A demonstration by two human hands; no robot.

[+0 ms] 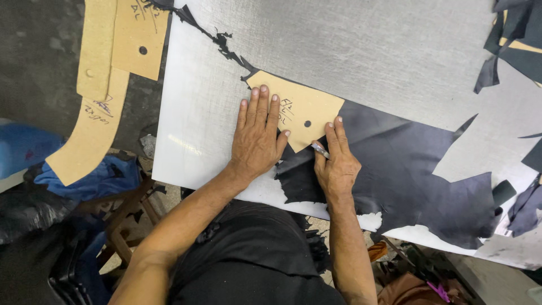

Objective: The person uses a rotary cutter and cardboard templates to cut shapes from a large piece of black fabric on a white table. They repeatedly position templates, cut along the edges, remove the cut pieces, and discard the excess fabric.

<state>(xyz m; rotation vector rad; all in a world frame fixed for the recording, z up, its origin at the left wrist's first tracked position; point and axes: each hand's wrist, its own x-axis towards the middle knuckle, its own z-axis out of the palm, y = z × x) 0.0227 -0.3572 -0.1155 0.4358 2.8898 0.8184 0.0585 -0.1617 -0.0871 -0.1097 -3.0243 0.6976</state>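
Observation:
A tan cardboard pattern piece (307,107) with a small round hole lies on a sheet of black leather (406,169) spread over a white cutting board (192,130). My left hand (257,138) presses flat on the pattern's left part, fingers spread. My right hand (337,164) holds a small metal knife (320,149) with its blade at the pattern's lower pointed edge, against the leather. The leather's left edge is ragged and cut away.
More tan cardboard patterns (113,62) hang at the upper left over the board's edge. Black leather scraps (511,51) lie at the upper right and far right. Blue cloth (90,181) and a wooden stool sit below left.

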